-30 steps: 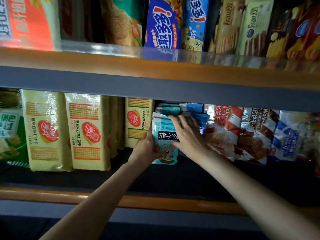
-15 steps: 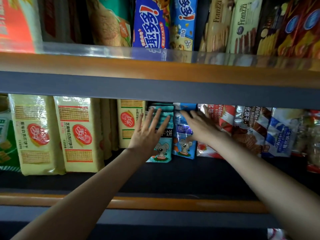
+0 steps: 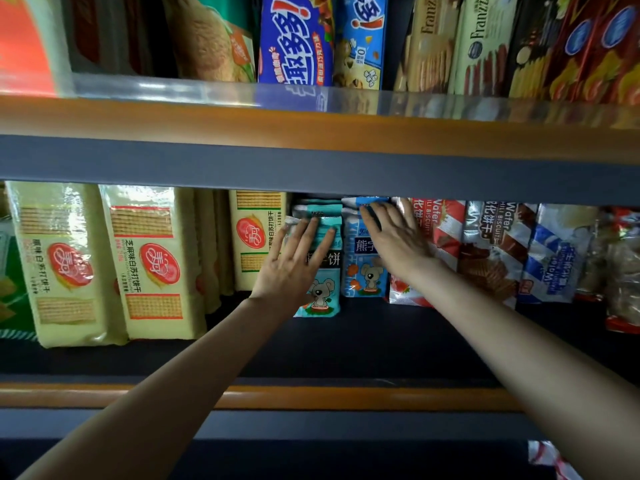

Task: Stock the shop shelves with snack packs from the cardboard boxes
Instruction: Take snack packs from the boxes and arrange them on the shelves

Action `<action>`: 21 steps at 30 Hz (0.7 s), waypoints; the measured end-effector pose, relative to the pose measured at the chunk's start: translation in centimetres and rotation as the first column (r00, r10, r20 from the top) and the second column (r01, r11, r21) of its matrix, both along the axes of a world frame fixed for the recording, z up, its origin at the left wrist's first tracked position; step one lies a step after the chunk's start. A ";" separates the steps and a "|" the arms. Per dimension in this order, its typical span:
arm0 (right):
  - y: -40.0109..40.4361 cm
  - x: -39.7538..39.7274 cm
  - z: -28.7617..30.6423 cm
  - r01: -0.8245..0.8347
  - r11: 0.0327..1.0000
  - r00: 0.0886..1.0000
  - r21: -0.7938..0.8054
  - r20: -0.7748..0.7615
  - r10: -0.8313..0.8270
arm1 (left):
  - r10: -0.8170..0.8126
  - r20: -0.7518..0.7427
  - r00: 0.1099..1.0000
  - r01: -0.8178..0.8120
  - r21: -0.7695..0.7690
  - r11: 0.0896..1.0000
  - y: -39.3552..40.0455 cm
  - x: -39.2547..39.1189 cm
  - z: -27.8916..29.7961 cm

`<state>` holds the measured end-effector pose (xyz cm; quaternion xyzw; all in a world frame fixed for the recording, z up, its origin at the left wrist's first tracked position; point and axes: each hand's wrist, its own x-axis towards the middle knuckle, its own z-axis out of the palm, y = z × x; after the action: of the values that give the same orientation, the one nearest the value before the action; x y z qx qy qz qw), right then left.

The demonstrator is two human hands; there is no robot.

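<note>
Two small snack packs with a cartoon mouse stand upright on the dark lower shelf (image 3: pixel 346 344). The teal pack (image 3: pixel 323 292) is on the left and the blue pack (image 3: pixel 363 271) is beside it on the right. My left hand (image 3: pixel 294 261) lies flat on the teal pack's front with its fingers straight and spread. My right hand (image 3: pixel 394 240) presses with straight fingers on the upper part of the blue pack and reaches over the red wafer pack (image 3: pixel 440 230) next to it. No cardboard box is in view.
Tall yellow cracker packs (image 3: pixel 152 265) stand left of the mouse packs. Brown and blue wafer packs (image 3: pixel 495 251) fill the shelf to the right. The upper shelf edge (image 3: pixel 311 147) hangs just above my fingertips, with biscuit boxes (image 3: pixel 294 39) on it. A wooden lip (image 3: pixel 311 398) fronts the lower shelf.
One second ago both hands held one teal pack in front of the row. Now the teal and blue packs stand side by side and each hand lies flat on one.
</note>
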<state>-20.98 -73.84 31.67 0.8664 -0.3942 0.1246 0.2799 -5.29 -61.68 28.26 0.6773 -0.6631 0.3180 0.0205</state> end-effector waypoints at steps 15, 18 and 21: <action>1.6 -10.4 -2.1 0.077 0.980 0.963 0.183 0.241 -0.121 | -0.144 -0.018 0.989 0.145 0.102 0.984 -1.5 -7.3 0.1; -1.5 -11.6 -2.6 0.026 0.991 0.977 0.129 0.207 -0.052 | -0.105 -0.067 0.992 0.113 0.127 0.985 -3.1 -8.6 0.0; -3.3 -12.0 -2.7 -0.041 0.984 0.979 0.173 0.204 0.005 | -0.004 -0.105 0.994 0.021 0.164 0.986 -4.8 -9.5 0.1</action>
<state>-32.98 -77.14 29.00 0.8752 -0.4200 0.1801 0.1589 -14.76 -66.52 28.41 0.6884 -0.6893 0.2259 0.0011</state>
